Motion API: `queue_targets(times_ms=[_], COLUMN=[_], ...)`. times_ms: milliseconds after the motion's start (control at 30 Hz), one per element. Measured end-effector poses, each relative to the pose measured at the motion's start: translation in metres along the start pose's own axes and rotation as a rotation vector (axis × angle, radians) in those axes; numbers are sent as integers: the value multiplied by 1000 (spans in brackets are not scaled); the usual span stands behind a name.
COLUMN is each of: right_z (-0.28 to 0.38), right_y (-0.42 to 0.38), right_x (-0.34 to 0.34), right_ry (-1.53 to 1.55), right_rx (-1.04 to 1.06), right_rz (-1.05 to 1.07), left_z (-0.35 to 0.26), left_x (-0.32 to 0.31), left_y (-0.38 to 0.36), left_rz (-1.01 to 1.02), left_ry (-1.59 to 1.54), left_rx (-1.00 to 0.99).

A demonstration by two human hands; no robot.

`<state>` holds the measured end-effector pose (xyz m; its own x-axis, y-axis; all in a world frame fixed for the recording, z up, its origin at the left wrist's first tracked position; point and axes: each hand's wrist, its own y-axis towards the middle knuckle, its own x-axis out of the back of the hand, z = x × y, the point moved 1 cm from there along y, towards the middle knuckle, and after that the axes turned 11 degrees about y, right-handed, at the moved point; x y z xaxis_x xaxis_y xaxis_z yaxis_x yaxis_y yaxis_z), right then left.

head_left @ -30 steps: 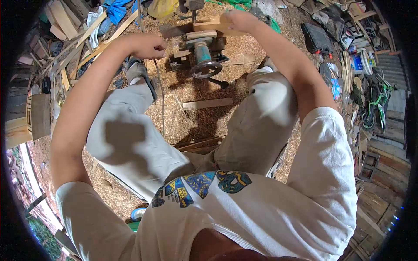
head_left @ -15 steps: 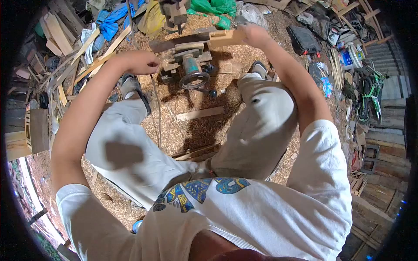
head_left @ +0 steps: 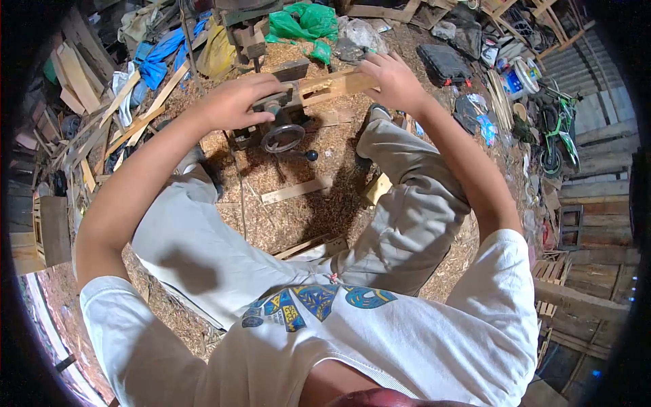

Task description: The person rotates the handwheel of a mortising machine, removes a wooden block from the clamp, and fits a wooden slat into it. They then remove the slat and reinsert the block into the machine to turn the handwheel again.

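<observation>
A wooden piece with a slot cut along it [head_left: 336, 87] lies across the right side of a metal machine with a handwheel [head_left: 283, 138]. Around the right end of that piece are the fingers of my right hand [head_left: 392, 81]. My left hand [head_left: 245, 102] rests on the machine's top behind the handwheel, its fingers stretched over the metal and the thumb apart, holding nothing that shows. Above the machine, a dark vertical tool part [head_left: 255, 51] points down.
A pale board [head_left: 296, 191] lies on shavings between my legs. Green plastic [head_left: 303, 22] sits behind the machine. Wood strips [head_left: 146, 119] lean at the left; a black case [head_left: 444, 64] and a green bicycle [head_left: 560, 132] are at the right.
My left hand has moved right and onto the machine. The wooden piece and my right hand have shifted slightly, and the piece now meets the machine's side. The view has shifted.
</observation>
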<state>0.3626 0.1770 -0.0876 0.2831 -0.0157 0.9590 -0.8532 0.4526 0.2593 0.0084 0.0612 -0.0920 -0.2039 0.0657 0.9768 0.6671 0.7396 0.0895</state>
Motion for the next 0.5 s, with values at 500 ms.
queue_targets(times_ms=[500], right_z=[107], right_y=[-39], right_x=[24], right_ry=[188], right_rx=[-144], right_rz=[-225], left_z=[-45], left_x=[0], left_y=[-3], left_rz=[-244], left_ry=[24], left_rx=[54])
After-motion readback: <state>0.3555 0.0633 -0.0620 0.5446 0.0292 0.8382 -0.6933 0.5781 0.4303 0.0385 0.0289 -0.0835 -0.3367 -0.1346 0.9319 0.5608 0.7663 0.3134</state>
